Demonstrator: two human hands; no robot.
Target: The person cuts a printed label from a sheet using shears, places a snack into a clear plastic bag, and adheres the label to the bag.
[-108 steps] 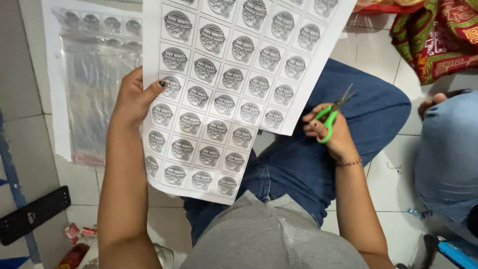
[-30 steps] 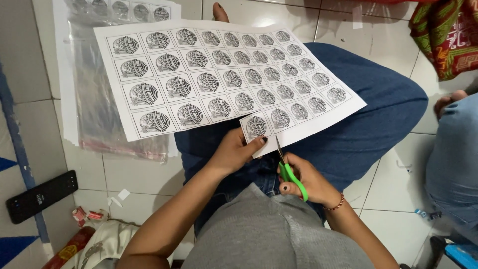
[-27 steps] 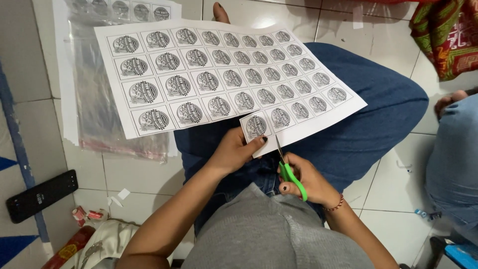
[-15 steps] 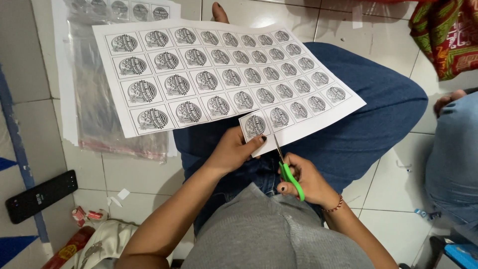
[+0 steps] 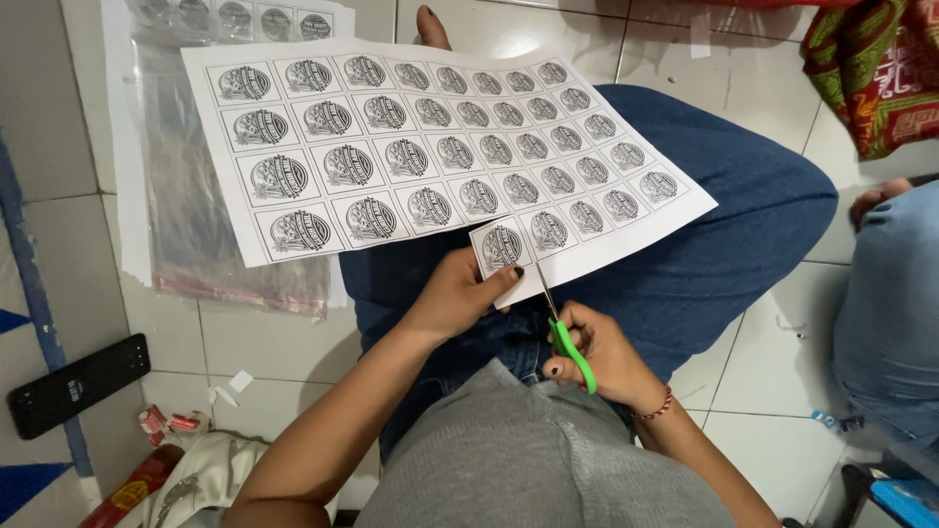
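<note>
Pinching label sheet point(image 5: 440, 156) edge, left hand point(image 5: 460, 293), right hand point(image 5: 592, 352) apparently closing scissors point(image 5: 559, 323)

Even, diffuse indoor light fills the head view, bright enough that the white printed sheet point(image 5: 430, 147) reads crisply with no blown-out patches. The glossy floor tiles point(image 5: 753, 59) carry soft pale reflections, and the clear plastic bag point(image 5: 186, 196) shows a mild sheen. Shadows are faint and soft-edged; focus holds centrally, with slight stretching and softness toward the corners.
</note>
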